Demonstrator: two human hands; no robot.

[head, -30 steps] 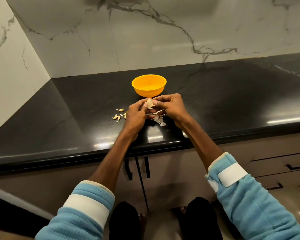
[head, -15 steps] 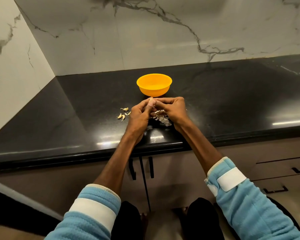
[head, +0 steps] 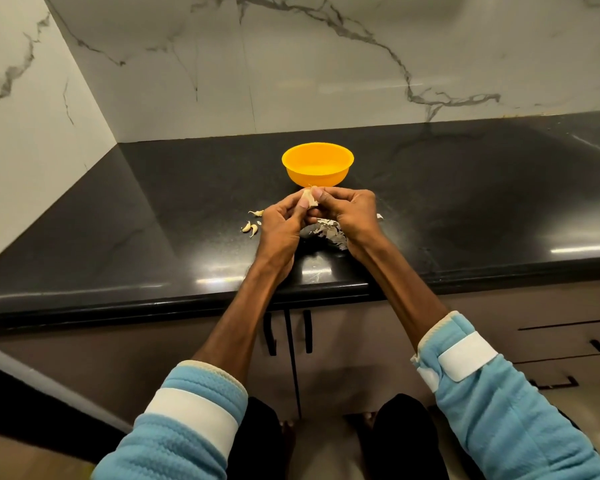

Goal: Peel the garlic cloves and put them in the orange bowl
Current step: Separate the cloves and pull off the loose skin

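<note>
A pale garlic clove (head: pixel 309 199) is pinched between the fingertips of my left hand (head: pixel 281 225) and my right hand (head: pixel 350 216), just above the black counter. The orange bowl (head: pixel 317 164) stands right behind my hands, upright; I see nothing in the part of its inside that shows. Three loose unpeeled cloves (head: pixel 252 226) lie on the counter to the left of my left hand. A heap of papery garlic skins (head: pixel 328 232) lies under and between my hands, partly hidden by them.
The black stone counter (head: pixel 465 202) runs left and right, with marble walls behind and to the left. Its front edge is near my wrists. Cabinet doors with black handles (head: pixel 288 336) are below, and drawers sit at the right.
The clove, hidden between my fingertips half a second ago, shows again between the two thumbs. Both hands stay together in front of the bowl; the camera shifted slightly.
</note>
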